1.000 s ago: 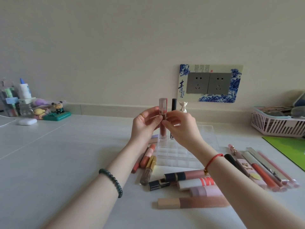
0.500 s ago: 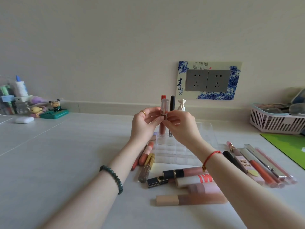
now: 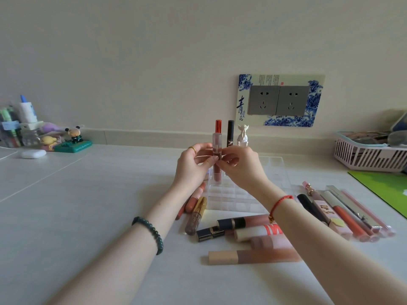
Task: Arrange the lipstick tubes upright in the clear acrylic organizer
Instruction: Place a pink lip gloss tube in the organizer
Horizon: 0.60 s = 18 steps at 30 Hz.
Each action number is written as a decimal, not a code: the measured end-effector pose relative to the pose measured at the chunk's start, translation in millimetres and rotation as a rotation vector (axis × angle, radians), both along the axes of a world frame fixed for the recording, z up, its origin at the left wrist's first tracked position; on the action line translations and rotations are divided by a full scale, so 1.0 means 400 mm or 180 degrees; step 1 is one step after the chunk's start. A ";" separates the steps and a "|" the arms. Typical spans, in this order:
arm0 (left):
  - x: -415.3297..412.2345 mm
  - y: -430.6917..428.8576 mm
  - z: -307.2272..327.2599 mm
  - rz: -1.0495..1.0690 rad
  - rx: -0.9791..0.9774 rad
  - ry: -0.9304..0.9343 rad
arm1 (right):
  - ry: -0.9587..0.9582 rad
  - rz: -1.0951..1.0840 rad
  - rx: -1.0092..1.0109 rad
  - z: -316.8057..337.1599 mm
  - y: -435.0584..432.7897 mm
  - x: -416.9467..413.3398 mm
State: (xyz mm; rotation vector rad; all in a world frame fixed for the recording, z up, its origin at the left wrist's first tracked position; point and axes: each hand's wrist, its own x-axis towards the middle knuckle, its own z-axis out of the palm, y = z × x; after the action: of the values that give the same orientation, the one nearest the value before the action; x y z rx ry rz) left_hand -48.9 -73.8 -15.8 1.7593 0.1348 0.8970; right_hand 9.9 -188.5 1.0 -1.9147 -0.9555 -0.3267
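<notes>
We pinch brown gloss tube (image 3: pixel 217 160) upright, left hand (image 3: pixel 192 166) and right hand (image 3: pixel 241 167) both gripping, aiming for acrylic organizer (image 3: pixel 275 172) cell at eleven o'clock.

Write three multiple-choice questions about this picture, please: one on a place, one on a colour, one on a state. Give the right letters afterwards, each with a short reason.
1. Where does the pink basket stand?
A. at the far right of the table
B. between the two hands
C. beside the toy figures at the left

2. What colour is the bead bracelet on the left wrist?
A. red
B. dark green
C. yellow

3. How is the clear-capped tube placed?
A. lying flat on the table
B. held upright
C. lying inside the basket

Answers:
1 A: it sits far right, beyond the green mat.
2 B: the beads are dark green; the red cord is on the right wrist.
3 B: the left hand and the right hand pinch it upright at the organizer.
</notes>
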 end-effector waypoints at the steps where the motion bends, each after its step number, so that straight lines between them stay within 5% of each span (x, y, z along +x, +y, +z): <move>1: -0.001 0.000 -0.002 0.0002 0.0027 0.0011 | 0.0010 -0.0005 -0.0003 -0.001 0.000 0.001; 18: -0.019 -0.002 0.014 0.0287 0.0137 0.0011 | -0.0011 -0.0111 -0.0012 0.030 -0.029 -0.008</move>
State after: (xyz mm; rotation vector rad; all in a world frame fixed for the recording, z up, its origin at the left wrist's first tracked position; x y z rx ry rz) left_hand -56.4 -74.4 -10.4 1.8065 0.1998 0.9681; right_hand 6.7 -200.1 13.0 -1.9365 -0.9266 -0.3489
